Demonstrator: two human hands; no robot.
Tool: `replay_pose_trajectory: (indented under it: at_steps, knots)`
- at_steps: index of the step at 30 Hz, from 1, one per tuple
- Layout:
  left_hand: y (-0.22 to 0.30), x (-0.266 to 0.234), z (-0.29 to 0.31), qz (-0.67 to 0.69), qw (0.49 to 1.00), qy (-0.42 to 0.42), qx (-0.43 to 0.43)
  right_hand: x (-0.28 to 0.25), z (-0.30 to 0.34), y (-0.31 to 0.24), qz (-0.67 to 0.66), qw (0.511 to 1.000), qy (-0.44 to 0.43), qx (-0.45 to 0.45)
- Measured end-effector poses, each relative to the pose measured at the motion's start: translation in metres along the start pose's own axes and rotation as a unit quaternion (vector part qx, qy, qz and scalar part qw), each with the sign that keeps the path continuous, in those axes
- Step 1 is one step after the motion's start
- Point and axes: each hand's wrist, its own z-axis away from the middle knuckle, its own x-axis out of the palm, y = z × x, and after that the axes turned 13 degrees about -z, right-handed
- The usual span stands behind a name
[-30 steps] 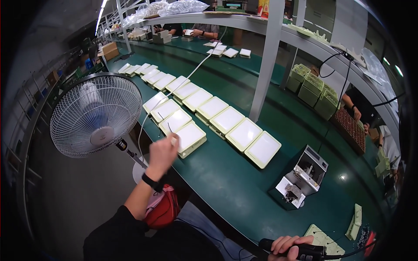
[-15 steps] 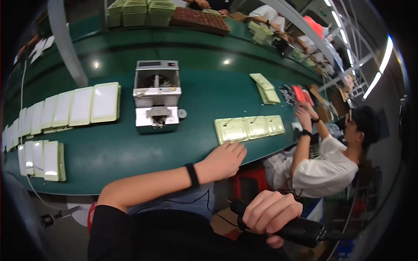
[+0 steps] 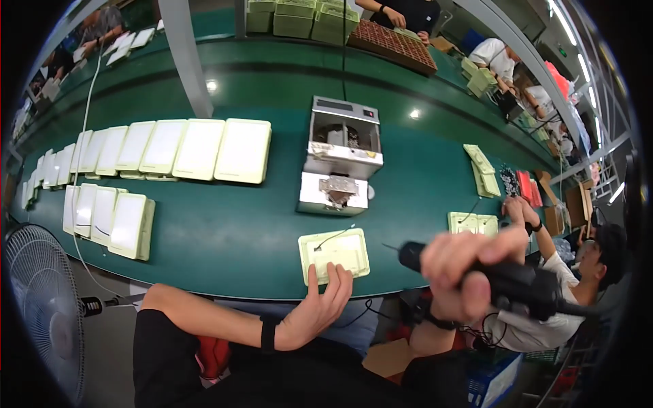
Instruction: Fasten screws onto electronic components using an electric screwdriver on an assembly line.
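Now one pale-green rectangular plastic panel (image 3: 350, 253) lay by itself on the dark green tabletop (image 3: 224, 231), near the front edge and just before the grey boxy metal machine (image 3: 343, 160); half a second earlier it was apparently in the row of three at the right. Two more pale-green panels (image 3: 487, 224) stood over there. Left hand (image 3: 316, 318): fingers spread across the panel's near edge, thumb out of sight, so could not tell whether it pinched or merely rested. Right hand (image 3: 466, 272): wrapped round a black cylindrical handheld driver (image 3: 527, 289), carried higher than a moment before, the thin bit pointing left toward the panel but apart from it. Judged that panel and tool had been brought within working reach of each other. Hard to make out: right hand and driver were motion-blurred, the grip's detail lost; the hand partly covered the two panels; left fingers hid part of the near rim; a thin dark wire (image 3: 337, 236) crossed the panel, its attachment unclear.
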Motion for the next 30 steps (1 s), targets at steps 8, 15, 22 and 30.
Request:
replay_pose_trajectory:
  at_steps: [8,15,22,30]
  knots:
    - [-0.011,0.016,0.015,0.036,0.998,0.044,-0.025,0.026,-0.048,0.113,0.062,0.997,0.039,0.013]
    - [-0.005,0.028,0.020,0.020,0.997,0.066,-0.040,0.028,-0.026,0.128,0.055,0.993,0.065,0.078]
    - [-0.003,0.033,0.018,0.011,0.997,0.068,-0.038,0.041,-0.016,0.114,0.062,0.998,0.015,0.004]
    - [-0.004,0.029,0.019,0.001,0.997,0.071,-0.019,0.035,-0.047,0.129,0.163,0.985,0.062,0.000]
